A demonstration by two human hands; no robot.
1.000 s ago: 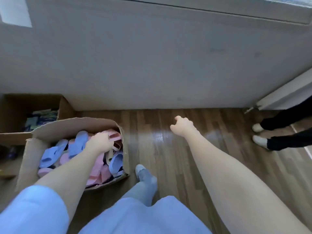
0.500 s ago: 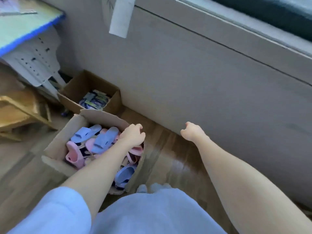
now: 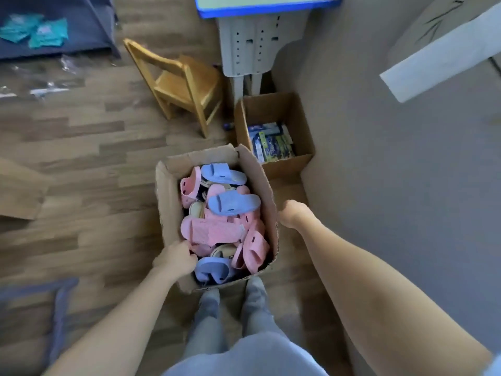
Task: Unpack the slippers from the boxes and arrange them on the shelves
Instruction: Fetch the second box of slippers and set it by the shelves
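Cardboard box (image 3: 169, 202) heaped with pink and blue slippers (image 3: 230, 203)
Left hand (image 3: 173, 260) grips its left wall; right hand (image 3: 292, 214) touches the right wall, fingers hidden.

The open brown cardboard box (image 3: 166, 202) stands on the wood-plank floor (image 3: 81, 164), just before the person's grey-socked feet (image 3: 254, 291), with pink and blue foam slippers (image 3: 230, 203) heaped in it. Behind it to the right, against the grey wall (image 3: 393, 185), sits a smaller open cardboard box (image 3: 305, 126) holding printed packets (image 3: 271, 141). Behind that stands a blue-edged grey tabletop (image 3: 265, 6), with a small wooden chair (image 3: 187, 85) at its left.
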